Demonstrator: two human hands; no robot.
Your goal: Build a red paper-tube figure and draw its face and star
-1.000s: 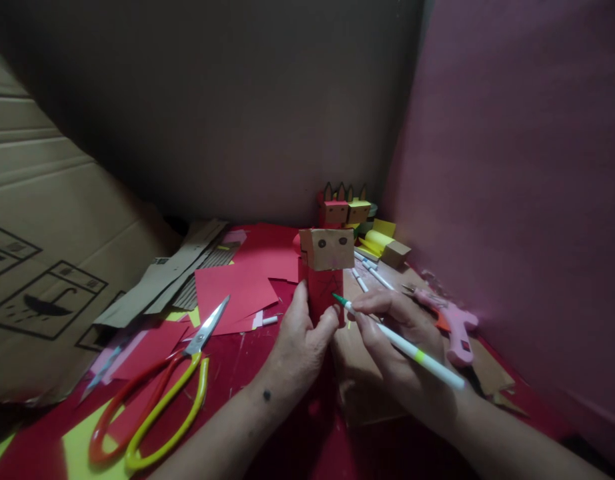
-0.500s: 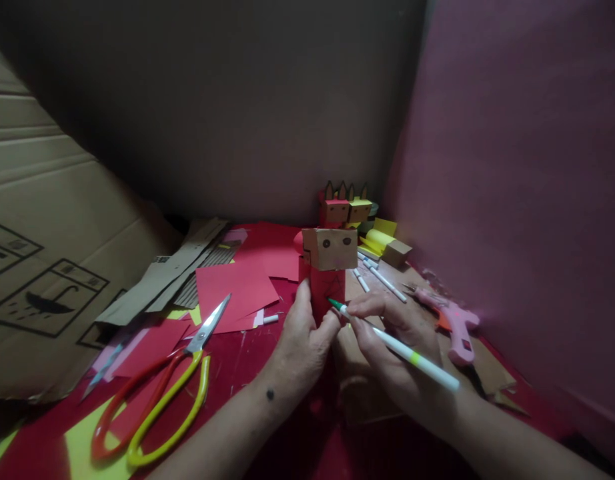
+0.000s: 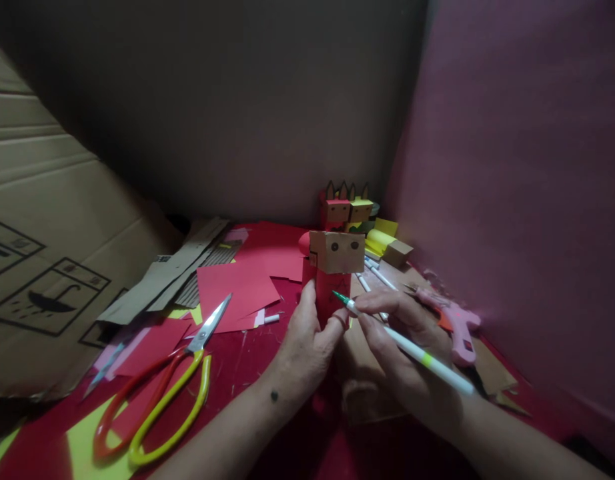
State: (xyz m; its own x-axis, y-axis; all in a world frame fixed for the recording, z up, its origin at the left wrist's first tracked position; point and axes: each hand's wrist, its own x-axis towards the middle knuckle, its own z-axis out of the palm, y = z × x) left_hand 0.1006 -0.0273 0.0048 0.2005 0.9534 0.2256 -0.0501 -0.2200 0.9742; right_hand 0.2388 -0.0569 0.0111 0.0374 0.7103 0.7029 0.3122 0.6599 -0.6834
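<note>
My left hand (image 3: 312, 340) is wrapped round the lower part of a paper figure (image 3: 327, 287), which stands upright. It has a red paper tube for a body and a brown cardboard box head (image 3: 345, 253) with two drawn eyes. Dark lines are drawn on the red front. Between the thumb and fingers of my right hand (image 3: 407, 340) is a white marker pen (image 3: 427, 360) with a green tip and a yellow-green band. The tip is at the front of the red body; whether it touches I cannot tell. My left fingers behind the figure are hidden.
Scissors (image 3: 197, 347) with red and yellow handles lie at the left among red paper sheets (image 3: 237, 287) and cardboard strips (image 3: 162, 273). A pink glue gun (image 3: 457, 323) lies at the right. Two finished-looking box-headed figures (image 3: 348, 210) stand behind. A cardboard box (image 3: 47, 220) borders the left.
Both hands, with the figure and the marker pen, have shifted slightly to the right. The pen tip sits a little higher on the red body.
</note>
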